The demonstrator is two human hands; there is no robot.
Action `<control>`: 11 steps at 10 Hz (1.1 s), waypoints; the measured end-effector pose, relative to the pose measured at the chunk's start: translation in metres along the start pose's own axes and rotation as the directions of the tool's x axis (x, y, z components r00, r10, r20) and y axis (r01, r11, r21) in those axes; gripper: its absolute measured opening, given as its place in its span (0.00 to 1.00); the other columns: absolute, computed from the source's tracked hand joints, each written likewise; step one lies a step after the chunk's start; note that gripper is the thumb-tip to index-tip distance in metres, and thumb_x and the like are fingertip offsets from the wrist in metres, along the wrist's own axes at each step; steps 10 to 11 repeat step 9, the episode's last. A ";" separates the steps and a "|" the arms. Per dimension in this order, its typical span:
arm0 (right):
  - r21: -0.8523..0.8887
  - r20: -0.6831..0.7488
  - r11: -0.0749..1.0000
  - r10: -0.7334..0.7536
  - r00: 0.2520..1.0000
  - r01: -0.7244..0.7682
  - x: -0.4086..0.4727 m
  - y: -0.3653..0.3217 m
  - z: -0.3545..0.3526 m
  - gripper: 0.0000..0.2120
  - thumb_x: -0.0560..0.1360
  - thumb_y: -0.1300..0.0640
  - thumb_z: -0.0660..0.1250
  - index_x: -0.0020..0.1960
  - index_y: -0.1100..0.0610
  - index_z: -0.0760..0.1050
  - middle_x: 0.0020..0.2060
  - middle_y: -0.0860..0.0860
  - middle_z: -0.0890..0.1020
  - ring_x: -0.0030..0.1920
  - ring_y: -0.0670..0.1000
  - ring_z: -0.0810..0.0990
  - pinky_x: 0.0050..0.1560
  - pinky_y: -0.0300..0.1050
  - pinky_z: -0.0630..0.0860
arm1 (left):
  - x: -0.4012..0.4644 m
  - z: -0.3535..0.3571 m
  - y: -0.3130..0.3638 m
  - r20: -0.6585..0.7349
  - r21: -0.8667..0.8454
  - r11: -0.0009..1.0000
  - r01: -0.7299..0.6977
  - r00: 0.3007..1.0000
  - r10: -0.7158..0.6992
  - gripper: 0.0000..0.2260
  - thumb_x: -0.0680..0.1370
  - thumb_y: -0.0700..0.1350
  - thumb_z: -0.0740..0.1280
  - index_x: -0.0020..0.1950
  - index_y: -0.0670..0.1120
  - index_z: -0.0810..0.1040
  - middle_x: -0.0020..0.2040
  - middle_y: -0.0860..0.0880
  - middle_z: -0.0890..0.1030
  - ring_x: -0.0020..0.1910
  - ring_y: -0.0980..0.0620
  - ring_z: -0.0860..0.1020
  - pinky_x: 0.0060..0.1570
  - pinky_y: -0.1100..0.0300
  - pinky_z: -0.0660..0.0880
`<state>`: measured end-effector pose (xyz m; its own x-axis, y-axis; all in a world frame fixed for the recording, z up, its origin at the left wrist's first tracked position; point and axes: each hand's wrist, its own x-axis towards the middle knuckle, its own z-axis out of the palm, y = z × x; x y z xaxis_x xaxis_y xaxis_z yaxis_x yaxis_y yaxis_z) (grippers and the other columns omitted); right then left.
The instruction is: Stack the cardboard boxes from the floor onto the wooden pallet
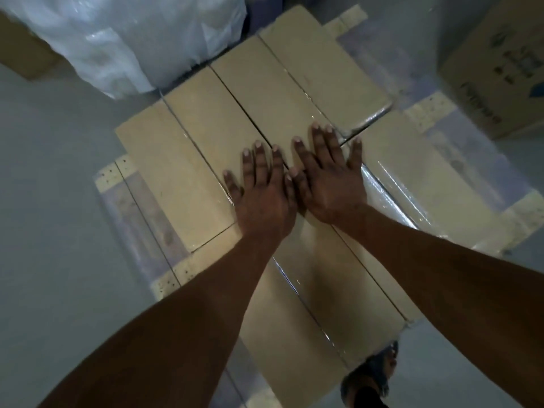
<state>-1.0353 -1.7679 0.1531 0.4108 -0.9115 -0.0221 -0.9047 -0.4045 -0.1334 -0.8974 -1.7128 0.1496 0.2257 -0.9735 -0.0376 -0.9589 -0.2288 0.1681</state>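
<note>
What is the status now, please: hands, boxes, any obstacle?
Left hand and right hand open, flat on the stacked boxes. Plastic bag against the far edge.

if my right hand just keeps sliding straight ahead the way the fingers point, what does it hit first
The right hand lies flat on the upper cardboard boxes. Straight ahead is only more box top; past the far edge, probably a pallet corner. The printed carton sits off to the right. Depth is unclear.

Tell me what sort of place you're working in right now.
Likely a warehouse or storeroom: flat cardboard boxes stacked on a wrapped pallet, a large printed carton nearby, a plastic-wrapped bundle and a bare grey floor.
</note>
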 end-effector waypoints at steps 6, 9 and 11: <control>0.026 0.048 0.999 0.034 0.998 -0.035 0.002 -0.003 -0.001 0.28 0.84 0.42 0.46 0.82 0.49 0.56 0.83 0.56 0.51 0.83 0.58 0.46 0.76 0.74 0.45 | -0.001 0.001 -0.002 0.031 -0.007 0.999 -0.032 0.999 0.032 0.26 0.87 0.58 0.46 0.85 0.52 0.53 0.86 0.50 0.50 0.85 0.46 0.46 0.79 0.33 0.44; 0.249 0.284 0.962 0.036 0.958 -0.110 -0.057 -0.019 -0.051 0.29 0.78 0.46 0.55 0.78 0.50 0.66 0.80 0.59 0.62 0.77 0.61 0.67 0.74 0.65 0.64 | -0.047 -0.062 -0.012 0.042 -0.394 0.904 -0.164 0.980 0.195 0.21 0.79 0.48 0.58 0.66 0.43 0.82 0.59 0.41 0.86 0.54 0.39 0.86 0.54 0.48 0.82; 0.249 0.284 0.962 0.036 0.958 -0.110 -0.057 -0.019 -0.051 0.29 0.78 0.46 0.55 0.78 0.50 0.66 0.80 0.59 0.62 0.77 0.61 0.67 0.74 0.65 0.64 | -0.047 -0.062 -0.012 0.042 -0.394 0.904 -0.164 0.980 0.195 0.21 0.79 0.48 0.58 0.66 0.43 0.82 0.59 0.41 0.86 0.54 0.39 0.86 0.54 0.48 0.82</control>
